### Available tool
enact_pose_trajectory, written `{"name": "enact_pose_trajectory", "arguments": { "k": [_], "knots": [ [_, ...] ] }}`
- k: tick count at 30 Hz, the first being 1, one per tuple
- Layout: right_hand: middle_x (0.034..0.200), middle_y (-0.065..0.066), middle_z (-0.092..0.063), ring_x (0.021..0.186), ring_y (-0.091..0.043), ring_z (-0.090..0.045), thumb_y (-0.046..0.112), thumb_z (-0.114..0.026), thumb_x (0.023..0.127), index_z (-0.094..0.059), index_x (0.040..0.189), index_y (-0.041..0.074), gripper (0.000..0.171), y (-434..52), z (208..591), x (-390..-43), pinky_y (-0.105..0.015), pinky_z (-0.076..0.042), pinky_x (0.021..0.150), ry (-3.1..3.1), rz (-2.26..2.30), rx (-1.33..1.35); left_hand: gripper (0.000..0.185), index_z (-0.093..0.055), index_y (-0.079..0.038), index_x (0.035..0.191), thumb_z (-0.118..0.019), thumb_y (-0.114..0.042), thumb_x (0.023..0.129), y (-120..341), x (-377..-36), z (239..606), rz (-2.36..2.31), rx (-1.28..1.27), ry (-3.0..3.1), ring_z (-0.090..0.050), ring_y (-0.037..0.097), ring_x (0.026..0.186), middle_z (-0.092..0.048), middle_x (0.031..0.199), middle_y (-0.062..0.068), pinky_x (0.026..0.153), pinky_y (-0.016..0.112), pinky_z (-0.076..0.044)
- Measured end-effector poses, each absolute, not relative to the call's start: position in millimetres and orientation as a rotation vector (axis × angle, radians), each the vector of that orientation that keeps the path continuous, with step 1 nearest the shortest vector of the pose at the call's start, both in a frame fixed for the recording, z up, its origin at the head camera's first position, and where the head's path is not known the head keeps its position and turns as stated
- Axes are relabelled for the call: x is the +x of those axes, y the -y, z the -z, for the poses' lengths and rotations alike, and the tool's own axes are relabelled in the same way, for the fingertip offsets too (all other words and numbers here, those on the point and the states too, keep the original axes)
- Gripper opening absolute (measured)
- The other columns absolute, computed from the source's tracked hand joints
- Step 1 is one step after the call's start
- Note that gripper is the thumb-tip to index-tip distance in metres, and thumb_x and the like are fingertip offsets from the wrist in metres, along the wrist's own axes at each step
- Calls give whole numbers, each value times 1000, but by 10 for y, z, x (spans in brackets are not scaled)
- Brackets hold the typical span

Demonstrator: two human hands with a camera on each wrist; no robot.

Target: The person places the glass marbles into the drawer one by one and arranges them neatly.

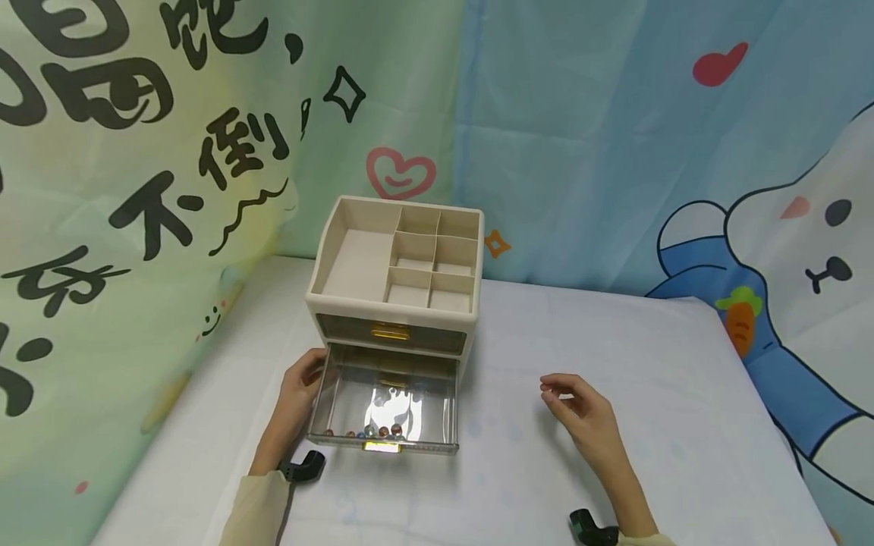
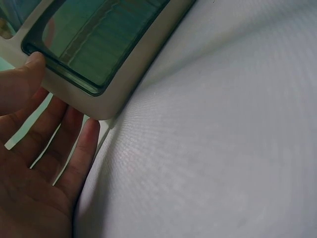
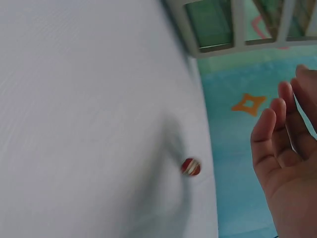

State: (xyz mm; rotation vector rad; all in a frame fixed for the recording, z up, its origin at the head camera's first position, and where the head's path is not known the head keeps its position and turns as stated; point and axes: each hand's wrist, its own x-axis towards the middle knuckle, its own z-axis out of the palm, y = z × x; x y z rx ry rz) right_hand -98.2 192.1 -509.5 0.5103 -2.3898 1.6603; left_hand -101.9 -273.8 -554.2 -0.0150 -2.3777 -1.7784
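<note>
A cream desktop drawer organizer [image 1: 392, 305] stands on the table, its clear lower drawer [image 1: 437, 409] pulled out. Several marbles [image 1: 384, 431] lie along the drawer's front. My left hand [image 1: 300, 387] holds the organizer's left side; in the left wrist view its thumb [image 2: 32, 69] rests on the frame and the fingers reach round the edge. To the right of the organizer, my right hand [image 1: 583, 417] is above the table, its fingers loosely bent, thumb near the fingertips. A red-and-white marble [image 3: 190, 167] shows against the tabletop in the right wrist view, apart from the fingers.
The organizer's top has one large compartment [image 1: 362, 262] and several small ones. Below it the upper drawer [image 1: 348, 331] is closed. A white cloth covers the table [image 1: 505, 485]. Printed curtains [image 1: 560, 167] hang behind and along the left.
</note>
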Motion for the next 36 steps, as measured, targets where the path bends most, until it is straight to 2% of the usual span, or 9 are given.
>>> {"name": "enact_pose_trajectory", "arguments": {
  "k": [3,7,11,15,22,27,30,34,36],
  "knots": [
    [113,-11,-70,95,-3,-61,3,-68,99,-68,123,3,25,-1978,5147,-981,-15,-53,80,2474,-1584,471,31,-64,-4,130,-65,-4,99,2744,-1018,5543,1775,-18,2374,-61,-6,116,-66,120,-17,100,15,-46],
    [120,-14,-68,97,-1,-57,9,-69,100,-65,128,5,28,-2089,5186,-982,-14,-52,81,2596,-1467,478,31,-64,-3,130,-65,-4,99,2737,-1010,5528,1790,-15,2369,-61,-7,115,-66,118,-21,100,14,-45],
    [118,-15,-68,98,-3,-56,4,-72,96,-65,127,4,32,-2196,5212,-1008,-12,-50,85,2609,-1393,568,31,-63,-1,129,-65,-2,98,2733,-1010,5518,1802,-19,2356,-61,-6,114,-66,117,-21,99,14,-46],
    [115,-12,-70,96,-9,-57,3,-76,93,-66,126,5,35,-2284,5227,-1032,-17,-51,83,2648,-1291,626,32,-64,-2,130,-65,-1,98,2735,-1013,5518,1805,-2,2359,-62,-6,114,-66,117,-21,99,13,-47],
    [113,2,-70,95,-11,-57,20,-78,94,-65,127,15,35,-2414,5219,-1090,-29,-50,84,2848,-1079,656,32,-64,-2,130,-65,-2,98,2746,-1018,5537,1797,-4,2365,-62,-6,114,-66,117,-21,99,14,-47],
    [111,4,-69,94,-11,-59,20,-81,92,-66,124,14,36,-2476,5218,-1159,-31,-49,84,2906,-1020,756,32,-64,-1,130,-64,-2,99,2750,-1013,5535,1807,-7,2360,-62,-5,114,-66,117,-22,99,14,-47],
    [112,6,-70,99,-12,-62,24,-84,89,-67,120,15,37,-2488,5216,-1190,-36,-49,88,2941,-958,805,32,-64,-2,131,-64,-3,99,2750,-1016,5531,1800,-10,2366,-62,-4,115,-66,117,-22,99,15,-47],
    [108,10,-67,102,-12,-61,32,-85,87,-68,116,19,36,-2483,5217,-1214,-43,-45,90,3014,-875,804,32,-64,-2,131,-64,-3,99,2747,-1017,5533,1786,-16,2371,-62,-4,115,-66,118,-21,100,15,-46],
    [105,11,-64,100,-11,-59,33,-84,87,-68,115,20,35,-2480,5222,-1221,-43,-39,88,3046,-858,789,32,-64,-2,130,-64,-4,99,2744,-1015,5537,1789,-20,2371,-61,-5,115,-67,118,-20,100,15,-46]
  ]
}}
